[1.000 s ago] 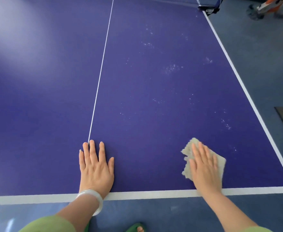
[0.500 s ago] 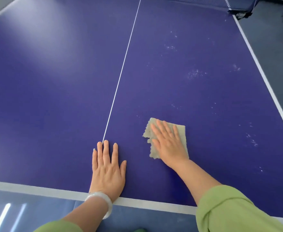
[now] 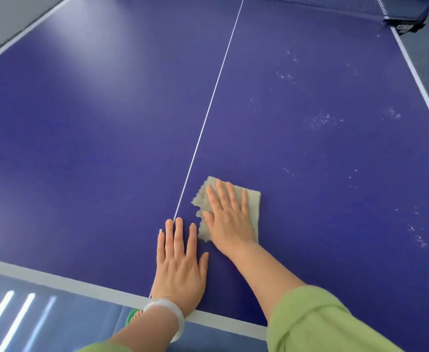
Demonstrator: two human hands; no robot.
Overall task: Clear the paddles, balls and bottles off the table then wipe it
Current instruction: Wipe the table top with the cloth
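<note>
A blue table-tennis table (image 3: 106, 148) fills the view, with a white centre line (image 3: 208, 110) running away from me. My right hand (image 3: 228, 219) presses flat on a folded grey-beige cloth (image 3: 252, 199) just right of that line, fingers straight. My left hand (image 3: 180, 262) lies flat on the table beside it near the front edge, holding nothing. No paddles, balls or bottles are in view.
Whitish smudges (image 3: 320, 120) speckle the right half of the table. The net and its clamp (image 3: 406, 24) stand at the far right corner. White edge lines border the table; grey floor (image 3: 10, 19) lies beyond the left edge.
My right hand has slid the cloth leftward from near the table's right front corner to just beside my left hand. The left hand stayed planted.
</note>
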